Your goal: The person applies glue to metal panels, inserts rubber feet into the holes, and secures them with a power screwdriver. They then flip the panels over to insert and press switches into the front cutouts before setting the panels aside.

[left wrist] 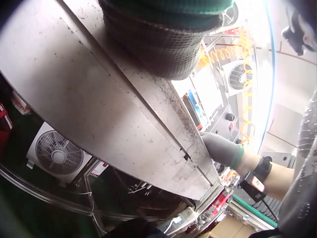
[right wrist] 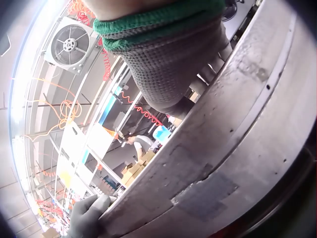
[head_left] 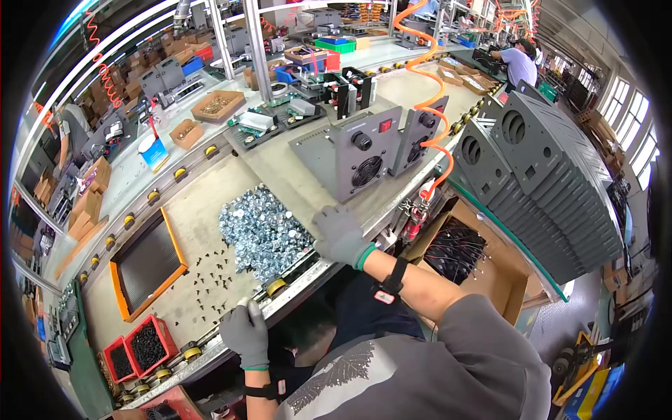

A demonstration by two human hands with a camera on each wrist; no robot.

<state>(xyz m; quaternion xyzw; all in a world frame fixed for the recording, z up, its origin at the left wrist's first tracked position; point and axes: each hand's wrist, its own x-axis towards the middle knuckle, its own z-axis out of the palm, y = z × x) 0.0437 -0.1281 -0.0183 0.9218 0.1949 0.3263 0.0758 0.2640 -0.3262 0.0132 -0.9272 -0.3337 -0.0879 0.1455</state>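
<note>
Both hands wear grey gloves with green cuffs. In the head view my right hand (head_left: 341, 234) rests at the bench's front edge, beside a heap of shiny silver metal parts (head_left: 262, 227), its fingers extended toward a grey panel with a fan and red switch (head_left: 365, 154). Farther left, my left hand (head_left: 245, 334) lies at the front rail, near scattered small black screws (head_left: 213, 283). Nothing shows in either hand. The right wrist view has the left hand's fingers (right wrist: 101, 203) over the metal edge; the right hand's fingertips are partly hidden behind that edge.
An orange-framed tray (head_left: 148, 262) and red bins (head_left: 145, 346) of black screws sit at the left. Grey panels (head_left: 539, 189) stand stacked at right, beside a cardboard box (head_left: 500, 280) of black cables. An orange coiled hose (head_left: 437, 91) hangs over the bench. Another person (head_left: 518, 63) works far right.
</note>
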